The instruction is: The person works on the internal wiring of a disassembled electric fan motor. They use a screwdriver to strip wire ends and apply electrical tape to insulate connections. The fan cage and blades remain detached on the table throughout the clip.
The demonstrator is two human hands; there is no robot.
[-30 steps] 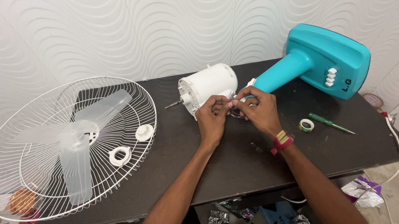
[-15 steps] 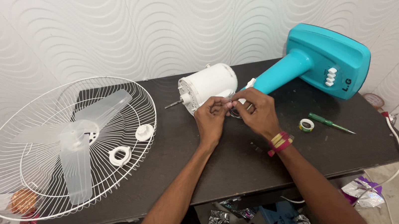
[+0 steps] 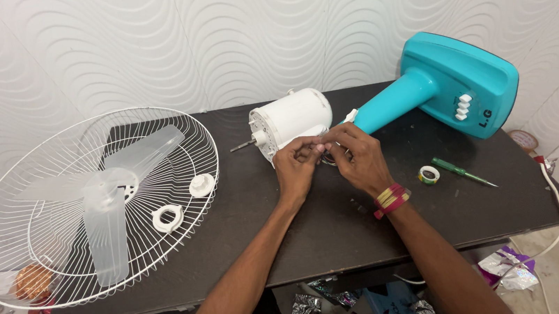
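Note:
A white fan motor housing [image 3: 295, 118] lies on its side on the dark table [image 3: 343, 227], its metal shaft [image 3: 244, 144] pointing left. It joins a teal fan stand and base [image 3: 450, 88] lying to the right. My left hand [image 3: 296, 169] and my right hand [image 3: 355, 157] meet just below the motor, fingertips pinched together on something small that the fingers hide. Red and yellow thread bands circle my right wrist [image 3: 391, 200].
A white wire fan guard [image 3: 60, 266] lies at the left with a translucent blade [image 3: 106, 205], a white ring nut [image 3: 168, 217] and a white cap [image 3: 202, 185] on it. A tape roll [image 3: 429, 174] and green screwdriver [image 3: 462, 171] lie right. Foil scraps litter the floor.
Both hands stay pinched together below the motor; the fingers have shifted only slightly. Nothing else on the table has moved.

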